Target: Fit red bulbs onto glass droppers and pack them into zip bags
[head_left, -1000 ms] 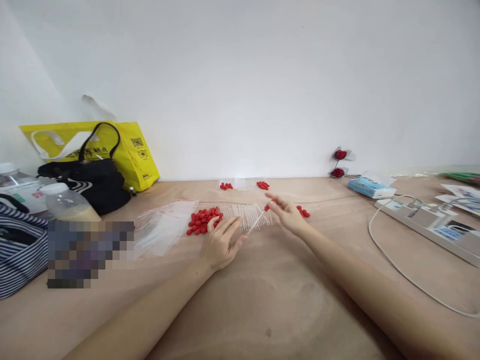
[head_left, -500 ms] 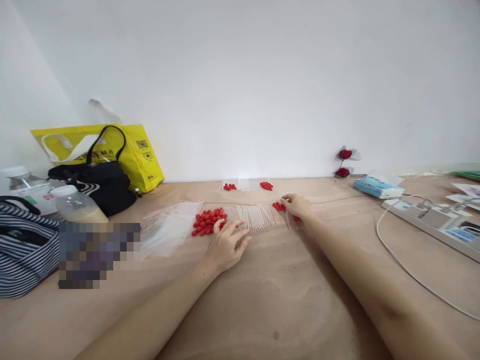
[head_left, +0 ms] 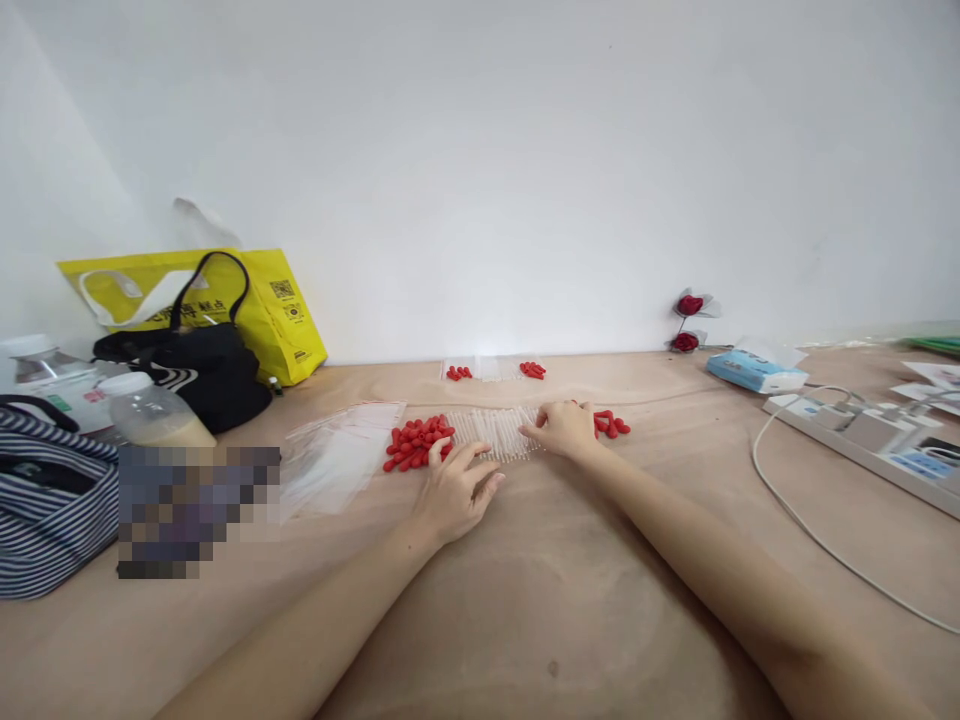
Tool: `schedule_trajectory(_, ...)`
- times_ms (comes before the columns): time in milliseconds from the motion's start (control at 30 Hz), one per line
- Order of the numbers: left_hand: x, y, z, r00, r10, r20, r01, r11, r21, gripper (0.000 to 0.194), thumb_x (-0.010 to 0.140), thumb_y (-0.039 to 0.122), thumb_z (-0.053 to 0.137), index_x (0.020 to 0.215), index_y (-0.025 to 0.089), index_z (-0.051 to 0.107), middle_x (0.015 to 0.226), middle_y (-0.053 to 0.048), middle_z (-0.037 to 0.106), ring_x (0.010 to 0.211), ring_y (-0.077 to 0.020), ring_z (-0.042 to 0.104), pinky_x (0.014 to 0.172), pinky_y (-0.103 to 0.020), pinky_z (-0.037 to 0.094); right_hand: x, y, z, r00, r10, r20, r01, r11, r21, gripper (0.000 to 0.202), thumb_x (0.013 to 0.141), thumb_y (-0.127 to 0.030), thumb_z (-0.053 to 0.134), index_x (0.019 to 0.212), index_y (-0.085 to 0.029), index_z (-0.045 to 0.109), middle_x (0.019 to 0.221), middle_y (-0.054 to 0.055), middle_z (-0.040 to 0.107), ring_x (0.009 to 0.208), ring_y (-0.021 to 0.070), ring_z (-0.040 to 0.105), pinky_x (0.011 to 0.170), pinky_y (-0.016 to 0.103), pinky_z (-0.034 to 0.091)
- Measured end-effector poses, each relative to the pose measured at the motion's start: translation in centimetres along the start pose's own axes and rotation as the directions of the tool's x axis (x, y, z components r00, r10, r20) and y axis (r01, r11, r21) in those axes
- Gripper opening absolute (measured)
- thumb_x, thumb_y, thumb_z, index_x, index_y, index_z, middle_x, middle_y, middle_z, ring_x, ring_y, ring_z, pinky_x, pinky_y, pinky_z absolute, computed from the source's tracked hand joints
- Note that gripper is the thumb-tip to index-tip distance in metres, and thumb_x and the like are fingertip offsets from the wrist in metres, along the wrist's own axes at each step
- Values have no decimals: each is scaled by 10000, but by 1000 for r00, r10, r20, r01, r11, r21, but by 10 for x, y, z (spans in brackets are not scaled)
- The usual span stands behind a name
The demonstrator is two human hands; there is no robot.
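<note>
My left hand (head_left: pixel 456 492) rests with fingers apart at the near edge of a pile of red bulb-shaped pieces (head_left: pixel 414 443) and the left end of a row of thin clear sticks (head_left: pixel 491 432). It holds nothing. My right hand (head_left: pixel 564 428) is over the right end of the row, its fingers bent down onto the sticks; whether it grips one is hidden. Just right of it lie several red pieces (head_left: pixel 613 425). Clear plastic bags (head_left: pixel 341 455) are spread left of the pile. By the wall, another clear bag (head_left: pixel 495 369) has red pieces at both ends.
On the left stand a yellow bag (head_left: pixel 292 330), a black bag (head_left: pixel 214 375), bottles (head_left: pixel 157 415) and a striped bag (head_left: pixel 52 510). At right are a tissue pack (head_left: pixel 756 371), a power strip (head_left: pixel 862 435) with a cable, and red fabric roses (head_left: pixel 686 341).
My right hand has moved left from the red pieces onto the row of sticks, uncovering the red pieces at the right. My left hand has barely moved.
</note>
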State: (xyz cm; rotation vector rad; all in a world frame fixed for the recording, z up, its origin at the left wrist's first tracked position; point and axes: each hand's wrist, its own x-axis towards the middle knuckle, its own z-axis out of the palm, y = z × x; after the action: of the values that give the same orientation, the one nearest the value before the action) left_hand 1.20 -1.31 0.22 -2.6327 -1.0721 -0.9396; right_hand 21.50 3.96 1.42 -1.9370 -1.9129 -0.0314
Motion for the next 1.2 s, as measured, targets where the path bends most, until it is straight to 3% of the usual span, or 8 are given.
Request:
schedule_trajectory(367,-1,1,0,1000,-10,-7,10,1000,-23,179,826,271,470,840,227,643,1007,-52,613,919,-195,554,930,-487,213,-3,-9,1,994,66,86,-54,990,-130,223,741,-262,477,720,-121,648,806,184,650,808,302,584,758,450,300)
schedule_trajectory(500,3,-1,0,989,-150,-7,147,977,-152,201,821,289,463,870,221,647,961,-51,640,894,-211,557,847,-450,322,-14,-20,-9,996,34,84,-25,995,-100,258,783,-281,431,757,-134,641,830,155,656,839,281,577,760,416,299)
schedule_trajectory(667,11,-5,4,881,-461,107,442,718,-538,290,801,357,457,937,169,632,938,-70,662,892,-212,580,781,-340,430,-48,-53,-22,979,-173,111,152,973,174,279,821,-344,402,735,-179,610,740,43,660,732,175,575,772,350,269)
schedule_trajectory(833,15,0,2,806,-573,148,456,441,-773,270,750,372,503,772,128,617,801,-64,670,780,-190,605,715,-279,459,-62,-68,-23,960,-258,111,215,930,299,297,838,-367,394,734,-179,599,705,21,646,657,128,544,723,307,263)
schedule_trajectory(933,15,0,0,746,-658,106,468,404,-786,250,739,370,515,743,131,591,713,-44,658,716,-166,602,684,-259,455,-44,-47,-23,983,-162,82,146,974,175,328,804,-443,432,733,-182,618,746,47,654,747,172,556,779,351,252)
schedule_trajectory(1000,14,-2,1,726,-682,86,474,406,-782,243,741,367,510,736,135,579,663,-29,642,666,-149,589,654,-247,447,-27,-24,-25,999,37,37,-37,999,7,341,805,-431,421,752,-166,628,796,93,651,826,214,554,800,384,251)
schedule_trajectory(1100,13,-3,4,738,-670,87,472,419,-776,226,720,357,533,682,138,574,614,-11,612,602,-128,557,602,-226,428,-8,6,-26,965,248,81,-232,958,-170,387,791,-460,408,806,-146,635,839,133,639,860,257,557,803,423,266)
schedule_trajectory(1200,11,-1,6,764,-636,109,469,431,-771,212,697,345,556,654,138,581,594,-3,597,578,-121,539,580,-221,415,-2,19,-23,944,300,136,-264,936,-234,375,775,-443,419,843,-140,629,896,139,628,866,262,561,817,435,271)
